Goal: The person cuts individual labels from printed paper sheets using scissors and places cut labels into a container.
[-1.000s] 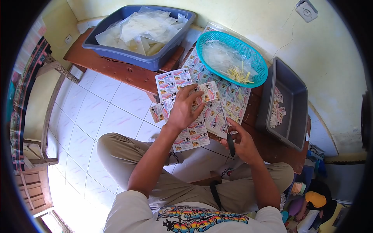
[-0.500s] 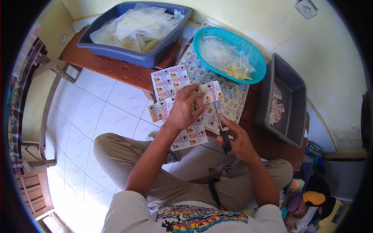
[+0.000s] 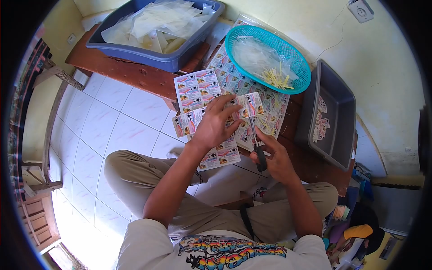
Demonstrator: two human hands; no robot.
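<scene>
My left hand is closed on a strip of printed labels, thumb and fingers pinching it so both ends stick out. A larger label sheet, showing rows of the same cow print, extends above and below that strip. My right hand grips scissors by their black handles. The blades point up and meet the strip's lower edge near its right end. Whether they are cutting through the paper is too fine to tell. Beneath the hands lie further printed label sheets on the wooden bench.
A turquoise basket of clear plastic bags and yellow strips stands behind my hands. To the right, a grey tub contains cut labels. A blue tub of plastic sheets sits on the left bench. Another person is at lower right.
The view has shifted slightly. Both hands keep their grip on the strip and scissors, with the blades still at the strip's right part.
</scene>
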